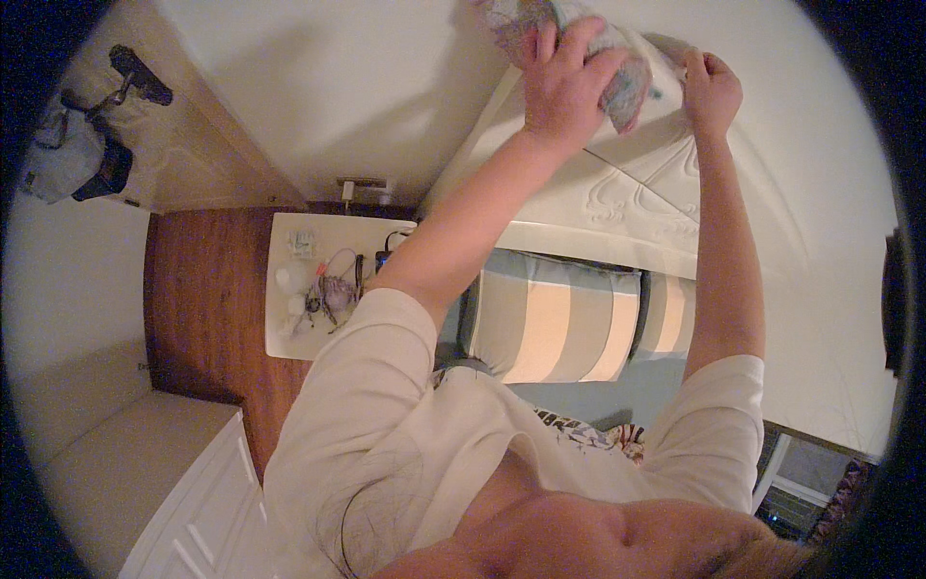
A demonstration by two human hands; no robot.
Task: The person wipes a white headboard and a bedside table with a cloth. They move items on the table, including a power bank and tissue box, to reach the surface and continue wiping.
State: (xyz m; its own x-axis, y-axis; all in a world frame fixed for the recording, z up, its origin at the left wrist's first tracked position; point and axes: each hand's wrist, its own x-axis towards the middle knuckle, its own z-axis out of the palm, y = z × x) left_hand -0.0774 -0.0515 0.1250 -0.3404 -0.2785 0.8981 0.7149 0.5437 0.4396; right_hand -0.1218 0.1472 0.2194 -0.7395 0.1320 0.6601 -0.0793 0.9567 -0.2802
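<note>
My left hand (568, 90) is raised high in front of me with its fingers spread over a crumpled, multicoloured cloth (628, 93). The cloth lies against a smooth white curved object (664, 78), whose exact kind I cannot tell. At the right edge of that object my right hand (712, 94) is curled, thumb and fingers pinched together on its rim. Below both hands stands a cream headboard (615, 192) with carved relief. Part of the cloth runs out at the top of the view.
Striped pillows (557, 315) rest on the bed under the headboard. Left of it a white bedside table (282, 333) carries cables and small items. A plug sits in a wall outlet (362, 184). A cap (69, 155) hangs by the door handle (141, 76). A white cabinet (210, 499) stands lower left.
</note>
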